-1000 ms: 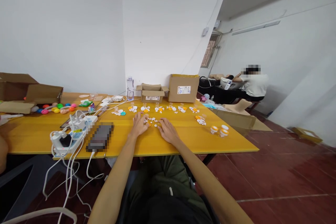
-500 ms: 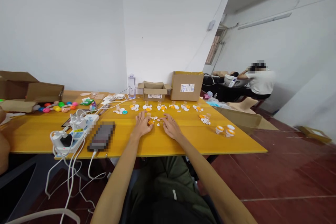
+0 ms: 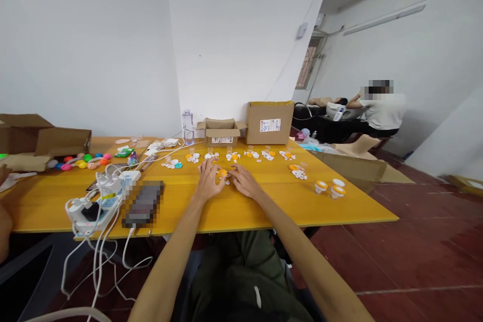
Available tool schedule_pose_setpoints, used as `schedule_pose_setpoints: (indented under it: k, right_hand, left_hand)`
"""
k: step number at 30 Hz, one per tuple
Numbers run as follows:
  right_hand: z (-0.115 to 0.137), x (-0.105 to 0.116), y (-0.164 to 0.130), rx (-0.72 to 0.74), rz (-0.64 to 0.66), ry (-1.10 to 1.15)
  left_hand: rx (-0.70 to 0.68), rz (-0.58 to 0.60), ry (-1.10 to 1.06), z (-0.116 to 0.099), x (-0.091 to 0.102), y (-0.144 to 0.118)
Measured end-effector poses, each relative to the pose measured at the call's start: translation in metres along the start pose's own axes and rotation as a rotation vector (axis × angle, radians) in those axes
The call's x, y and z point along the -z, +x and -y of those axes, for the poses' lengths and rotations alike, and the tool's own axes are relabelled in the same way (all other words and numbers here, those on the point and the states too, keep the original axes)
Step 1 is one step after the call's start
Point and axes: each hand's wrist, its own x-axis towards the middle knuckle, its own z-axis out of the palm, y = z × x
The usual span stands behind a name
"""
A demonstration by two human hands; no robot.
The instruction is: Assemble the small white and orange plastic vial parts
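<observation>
Head camera looks down at both hands resting on a yellow table (image 3: pixel 241 209). Between them sits a small orange ring (image 3: pixel 222 173); the left hand (image 3: pixel 210 181) pinches it at thumb and forefinger, while the right hand (image 3: pixel 244 181) lies just beside it with fingers spread, touching it or nearly so, too small to tell. Tiny white parts (image 3: pixel 227 178) lie just by the ring. Beyond the fingertips runs a row of orange-and-white part clusters (image 3: pixel 249 154), and behind that two cardboard boxes (image 3: pixel 269 123) and a clear bottle (image 3: pixel 187 127). Well right of the right hand stand small orange-lidded cups (image 3: pixel 329 188). Left of the left hand lie a power strip (image 3: pixel 92 210) with white cables and coloured rings (image 3: pixel 81 160).
</observation>
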Motion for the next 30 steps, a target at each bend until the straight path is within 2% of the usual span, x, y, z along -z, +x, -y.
schedule_pose_setpoints:
  k: [6, 9, 16, 21, 30]
  right_hand:
    - [0.004, 0.006, 0.007, 0.075, 0.051, 0.011]
    - [0.003, 0.006, 0.011, 0.061, 0.095, 0.007]
    - [0.001, 0.006, 0.011, 0.055, 0.053, 0.011]
    - [0.003, 0.007, 0.009, 0.053, 0.063, 0.004]
    - [0.002, 0.007, 0.003, 0.075, -0.014, 0.0]
  left_hand:
    - [-0.007, -0.062, 0.007, 0.011, 0.002, 0.007]
    - [-0.04, -0.045, 0.017, 0.019, 0.002, 0.012]
    - [-0.011, -0.011, 0.059, 0.03, 0.001, 0.023]
    - [0.009, -0.005, 0.056, 0.03, 0.002, 0.025]
    - [-0.103, 0.08, 0.015, 0.021, 0.002, 0.022]
